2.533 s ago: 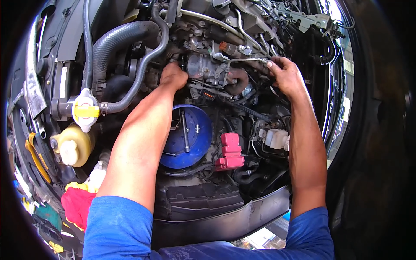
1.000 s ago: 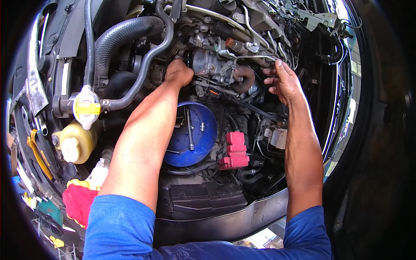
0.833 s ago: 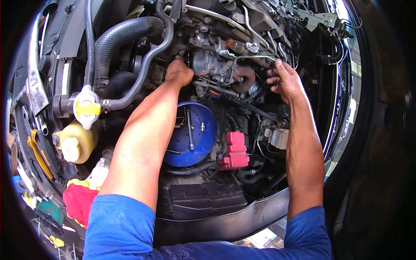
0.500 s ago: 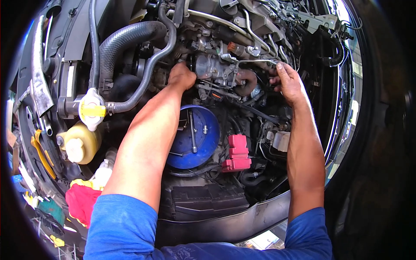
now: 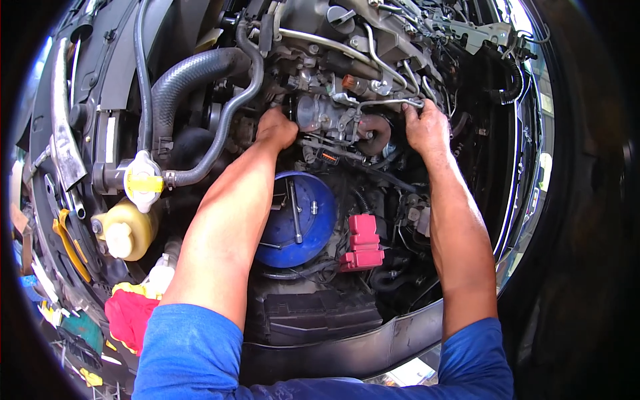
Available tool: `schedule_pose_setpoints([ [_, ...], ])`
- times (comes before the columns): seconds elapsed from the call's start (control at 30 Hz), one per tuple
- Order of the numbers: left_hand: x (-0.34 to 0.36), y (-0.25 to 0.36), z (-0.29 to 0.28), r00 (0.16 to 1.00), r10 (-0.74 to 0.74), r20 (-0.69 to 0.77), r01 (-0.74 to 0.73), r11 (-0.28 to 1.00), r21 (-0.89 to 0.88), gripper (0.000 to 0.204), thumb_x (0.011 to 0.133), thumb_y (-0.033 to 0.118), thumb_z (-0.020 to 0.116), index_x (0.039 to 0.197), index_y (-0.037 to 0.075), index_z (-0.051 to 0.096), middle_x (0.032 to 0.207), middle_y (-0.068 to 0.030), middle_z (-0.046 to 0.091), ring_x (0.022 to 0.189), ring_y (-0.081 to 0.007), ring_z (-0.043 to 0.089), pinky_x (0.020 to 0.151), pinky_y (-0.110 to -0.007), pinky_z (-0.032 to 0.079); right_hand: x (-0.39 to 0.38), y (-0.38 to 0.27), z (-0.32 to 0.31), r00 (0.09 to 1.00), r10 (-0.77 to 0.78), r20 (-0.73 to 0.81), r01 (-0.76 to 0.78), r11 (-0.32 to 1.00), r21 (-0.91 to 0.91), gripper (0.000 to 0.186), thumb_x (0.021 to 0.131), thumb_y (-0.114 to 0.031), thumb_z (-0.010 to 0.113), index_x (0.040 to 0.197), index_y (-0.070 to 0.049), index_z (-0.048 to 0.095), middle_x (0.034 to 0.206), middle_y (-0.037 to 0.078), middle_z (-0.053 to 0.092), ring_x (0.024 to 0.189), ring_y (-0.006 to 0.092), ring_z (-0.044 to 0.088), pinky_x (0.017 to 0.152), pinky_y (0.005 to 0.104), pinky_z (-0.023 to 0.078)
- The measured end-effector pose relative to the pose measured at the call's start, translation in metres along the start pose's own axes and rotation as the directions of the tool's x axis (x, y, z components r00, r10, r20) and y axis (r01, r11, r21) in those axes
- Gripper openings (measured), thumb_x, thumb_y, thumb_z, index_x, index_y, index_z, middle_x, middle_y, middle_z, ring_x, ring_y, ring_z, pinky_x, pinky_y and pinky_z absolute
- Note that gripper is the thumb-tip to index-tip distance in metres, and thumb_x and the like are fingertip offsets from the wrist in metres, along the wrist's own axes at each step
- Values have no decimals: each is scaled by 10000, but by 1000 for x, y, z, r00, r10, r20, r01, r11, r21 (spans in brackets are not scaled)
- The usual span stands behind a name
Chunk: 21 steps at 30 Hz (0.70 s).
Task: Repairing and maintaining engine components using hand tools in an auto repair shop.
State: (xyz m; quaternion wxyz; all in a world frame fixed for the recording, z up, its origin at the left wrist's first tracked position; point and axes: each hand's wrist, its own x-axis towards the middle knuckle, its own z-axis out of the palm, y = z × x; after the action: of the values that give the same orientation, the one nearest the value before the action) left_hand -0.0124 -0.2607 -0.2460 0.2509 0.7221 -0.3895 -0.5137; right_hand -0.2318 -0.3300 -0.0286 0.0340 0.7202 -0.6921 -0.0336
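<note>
My left hand reaches into the engine bay and is closed beside a grey metal housing. Its fingertips are hidden, so what they grip cannot be made out. On the other side of that housing, my right hand pinches the end of a thin bent metal pipe between thumb and fingers. A brown curved hose lies below the pipe. Between my forearms sits a round blue tray with a long-shafted socket tool and a small socket in it.
A red plastic terminal cover is right of the tray. On the left are a thick black hose, a radiator cap, a yellowish reservoir, orange-handled pliers and a red cloth. A black battery lies nearest me.
My right hand has moved slightly left and wraps closer over the pipe's end. My left hand stays beside the housing. The whole view has shifted a little.
</note>
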Motion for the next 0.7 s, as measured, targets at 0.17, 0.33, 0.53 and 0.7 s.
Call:
schedule_pose_setpoints([
  [0.17, -1, 0, -1, 999, 2, -44, -3, 1000, -17, 455, 768, 99, 596, 1205, -3, 675, 1191, -306, 658, 1206, -438, 597, 1036, -443, 471, -12, -13, -14, 981, 88, 176, -89, 996, 0, 454, 880, -434, 727, 970, 8, 681, 965, 256, 718, 977, 389, 701, 856, 460, 528],
  [0.33, -3, 3, -2, 1000, 3, -24, -3, 1000, -7, 478, 762, 89, 594, 1223, -13, 664, 1226, -298, 651, 1227, -431, 589, 1052, -434, 468, -31, -36, 11, 875, -258, 409, 186, 960, 208, 404, 891, -381, 718, 1055, -12, 701, 986, 237, 718, 975, 394, 689, 870, 456, 534],
  [0.53, -1, 0, 1, 999, -13, -45, 14, 1000, 18, 484, 767, 80, 584, 1236, -5, 661, 1222, -290, 659, 1224, -424, 595, 1052, -429, 472, -17, -40, 30, 821, -348, 453, 331, 936, 119, 352, 902, -361, 717, 986, -20, 707, 922, 239, 697, 913, 422, 670, 810, 463, 523],
  [0.7, 7, -7, 5, 998, 41, -43, -39, 998, 48, 370, 815, 103, 581, 1146, -7, 705, 1205, -290, 661, 1190, -429, 612, 1021, -439, 495, -12, -41, 29, 808, -362, 465, 330, 932, 151, 358, 905, -375, 716, 988, -27, 706, 905, 233, 691, 904, 419, 668, 815, 467, 520],
])
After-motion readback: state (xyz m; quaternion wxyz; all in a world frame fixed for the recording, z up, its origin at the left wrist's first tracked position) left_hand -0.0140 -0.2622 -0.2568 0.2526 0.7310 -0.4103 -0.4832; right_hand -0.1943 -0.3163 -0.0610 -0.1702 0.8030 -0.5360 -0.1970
